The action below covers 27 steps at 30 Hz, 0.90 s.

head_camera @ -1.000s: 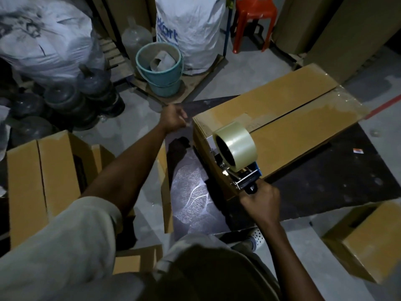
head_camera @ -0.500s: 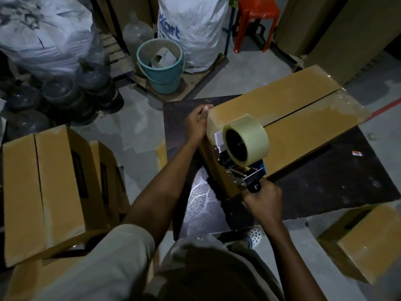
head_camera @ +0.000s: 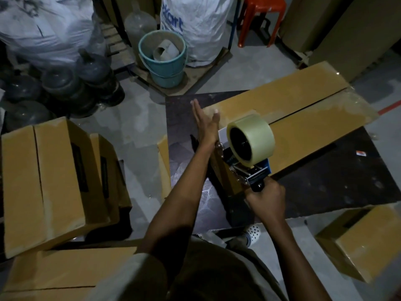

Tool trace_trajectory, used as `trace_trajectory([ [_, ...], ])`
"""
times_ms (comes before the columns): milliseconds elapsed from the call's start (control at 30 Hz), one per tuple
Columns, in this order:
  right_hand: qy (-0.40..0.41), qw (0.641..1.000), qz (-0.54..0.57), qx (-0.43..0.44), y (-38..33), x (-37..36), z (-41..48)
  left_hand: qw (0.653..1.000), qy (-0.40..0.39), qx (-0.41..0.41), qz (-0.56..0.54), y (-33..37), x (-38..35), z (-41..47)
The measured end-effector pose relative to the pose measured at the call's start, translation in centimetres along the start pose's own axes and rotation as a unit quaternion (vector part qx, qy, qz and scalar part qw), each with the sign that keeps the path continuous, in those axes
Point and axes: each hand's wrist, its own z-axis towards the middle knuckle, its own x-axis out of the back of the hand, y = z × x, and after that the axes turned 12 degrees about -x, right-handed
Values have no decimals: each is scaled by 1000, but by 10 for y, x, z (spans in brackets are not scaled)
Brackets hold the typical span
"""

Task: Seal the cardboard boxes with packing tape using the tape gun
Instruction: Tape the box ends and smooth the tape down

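Two hands share the work: the right hand (head_camera: 265, 200) curls its fingers tight round the handle of the tape gun (head_camera: 249, 172), set at the near end of the long cardboard box (head_camera: 293, 109), while the left hand (head_camera: 207, 122) lies flat, fingers straight, on its near corner. Cardboard likely handles light and stiff, yet dents; steady it at the corner. It rests on a dark mat (head_camera: 325, 181) on the concrete floor (head_camera: 138, 118), other boxes (head_camera: 50, 174) crowding close.

My left hand (head_camera: 206, 123), a closed fist clear of the box (head_camera: 293, 101) one second ago, has travelled toward 3 o'clock. Its fingers, curled over the box's end edge half a second ago, are now straight, laid against that end at 9 o'clock of the tape roll (head_camera: 251, 137)
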Motion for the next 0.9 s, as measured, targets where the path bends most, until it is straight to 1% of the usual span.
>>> trace_trajectory([
  [33, 0, 1000, 1, 3, 0, 0, 1, 1000, 2, -7, -1, 1, -3, 0],
  [100, -7, 1000, 8, 23, 0, 0, 1, 1000, 6, 6, 6, -3, -6, 5],
  [167, -21, 999, 9, 43, -1, 1, 0, 1000, -5, -3, 5, -6, -3, 7],
  [267, -18, 997, -16, 75, -1, 3, -1, 1000, 0, -15, -7, -7, -2, 6],
  [367, -24, 994, -46, 93, 1, 6, -1, 999, 22, -15, -26, -9, -3, 3],
  [500, -54, 993, -52, 94, -4, 12, 2, 997, 5, -20, -73, -8, -1, 3],
  [633, -39, 992, -65, 104, 4, 20, -11, 999, -3, -8, -39, -18, -1, 12],
  [733, -45, 992, -63, 95, 31, 30, -28, 999, -20, -18, -40, -23, -3, 15],
  [833, -60, 994, -56, 77, 54, 37, -36, 998, -6, -25, -65, -21, -2, 15],
  [900, -71, 994, -43, 66, 58, 37, -36, 994, 12, -19, -108, -14, -2, 13],
])
